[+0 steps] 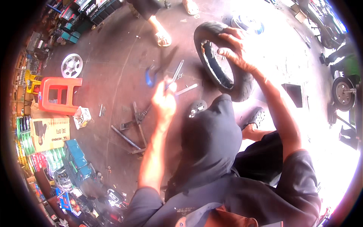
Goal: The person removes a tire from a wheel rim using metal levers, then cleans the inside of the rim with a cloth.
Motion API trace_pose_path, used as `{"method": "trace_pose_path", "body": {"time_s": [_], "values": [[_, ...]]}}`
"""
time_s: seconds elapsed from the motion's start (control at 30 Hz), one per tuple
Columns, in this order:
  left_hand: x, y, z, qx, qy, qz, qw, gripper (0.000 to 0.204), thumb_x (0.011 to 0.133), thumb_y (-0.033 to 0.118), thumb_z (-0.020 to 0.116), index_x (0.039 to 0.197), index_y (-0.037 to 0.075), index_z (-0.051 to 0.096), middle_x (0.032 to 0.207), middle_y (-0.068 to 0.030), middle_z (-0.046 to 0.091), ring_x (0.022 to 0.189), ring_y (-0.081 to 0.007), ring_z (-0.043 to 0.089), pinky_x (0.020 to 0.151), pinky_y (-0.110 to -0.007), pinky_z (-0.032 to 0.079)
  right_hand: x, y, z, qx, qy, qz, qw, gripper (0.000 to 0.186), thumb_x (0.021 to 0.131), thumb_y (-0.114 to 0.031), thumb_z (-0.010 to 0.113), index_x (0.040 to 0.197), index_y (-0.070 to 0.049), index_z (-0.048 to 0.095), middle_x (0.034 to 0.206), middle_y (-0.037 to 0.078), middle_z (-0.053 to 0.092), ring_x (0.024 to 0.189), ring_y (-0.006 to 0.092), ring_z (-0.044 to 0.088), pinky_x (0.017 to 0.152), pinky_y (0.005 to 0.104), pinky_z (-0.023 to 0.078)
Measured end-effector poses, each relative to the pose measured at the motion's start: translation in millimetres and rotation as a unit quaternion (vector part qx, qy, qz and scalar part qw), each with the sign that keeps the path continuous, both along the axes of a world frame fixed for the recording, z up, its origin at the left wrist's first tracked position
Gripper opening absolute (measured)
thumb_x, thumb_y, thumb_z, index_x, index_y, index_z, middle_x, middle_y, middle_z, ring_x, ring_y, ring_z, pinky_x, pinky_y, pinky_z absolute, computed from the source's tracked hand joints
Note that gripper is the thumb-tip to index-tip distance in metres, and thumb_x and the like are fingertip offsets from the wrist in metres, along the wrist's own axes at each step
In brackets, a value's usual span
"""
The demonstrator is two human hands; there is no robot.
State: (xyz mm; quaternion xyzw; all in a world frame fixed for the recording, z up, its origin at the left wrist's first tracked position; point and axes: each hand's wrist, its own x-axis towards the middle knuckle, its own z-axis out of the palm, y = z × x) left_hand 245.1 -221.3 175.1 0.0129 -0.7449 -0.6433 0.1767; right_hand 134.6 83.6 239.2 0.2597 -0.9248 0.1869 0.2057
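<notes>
My left hand point(163, 100) is closed on a slim silver metal tool point(177, 70) that points away from me. Just beyond it is a blue looped object point(150, 77), too blurred to name, and another metal bar point(188, 89) lies beside it. My right hand point(237, 51) grips the upper right of an upright, slightly leaning black tire point(244, 87), fingers over the tread and thumb at the inner edge. Pale, uneven material shows along the tire's inside. My knee in dark trousers rises just below the tire.
A red stool point(47, 94), white wheel point(72, 65), cardboard point(49, 134) and teal cases point(75, 155) line the left. Metal bars point(124, 137) lie on the floor point(109, 49). Another person's sandalled feet point(162, 38) stand ahead. A coiled item point(256, 24) lies behind the tire, a vehicle wheel point(342, 94) at right.
</notes>
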Motion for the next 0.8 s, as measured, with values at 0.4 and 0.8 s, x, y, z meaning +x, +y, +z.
{"method": "trace_pose_path", "body": {"time_s": [0.4,0.8], "values": [[-71,138,21,-0.102,0.079,-0.108,0.986,0.022,0.091,0.012,0.064,0.11,0.002,0.067,0.089,-0.0207,0.072,0.081,-0.0422,0.07,0.071,-0.048,0.054,9,-6,-5,-0.123,0.015,0.004,0.992,0.042,0.097,-0.049,0.06,0.109,-0.011,0.074,0.116,0.009,0.066,0.115,0.0308,0.056,0.099,0.0463,0.039],[-90,141,38,0.262,-0.183,-0.315,0.894,0.029,0.096,0.019,0.062,0.12,0.002,0.067,0.094,-0.002,0.068,0.073,-0.0091,0.062,0.062,-0.026,0.05,4,10,-17,-0.105,-0.025,-0.03,0.994,0.038,0.1,-0.038,0.057,0.109,-0.006,0.075,0.115,0.015,0.072,0.118,0.0331,0.058,0.103,0.047,0.038]]}}
